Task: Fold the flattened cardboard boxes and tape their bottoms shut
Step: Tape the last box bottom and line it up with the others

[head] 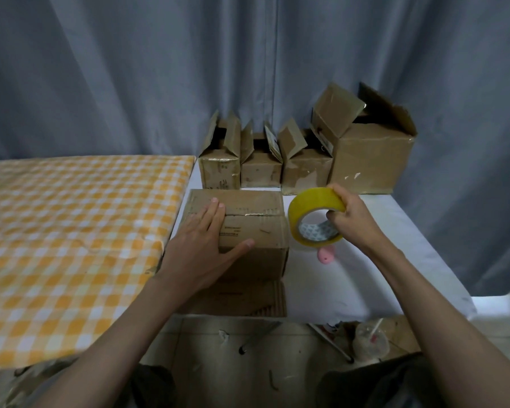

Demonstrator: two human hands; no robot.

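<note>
the left hand lies flat with straight fingers on the brown box on the white table. the right hand grips the yellow tape roll (just beside the box).

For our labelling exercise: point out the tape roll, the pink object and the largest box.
tape roll (315, 203), head view, yellow outer band.
pink object (325, 255), head view, its middle.
largest box (368, 160), head view, front wall.
</note>
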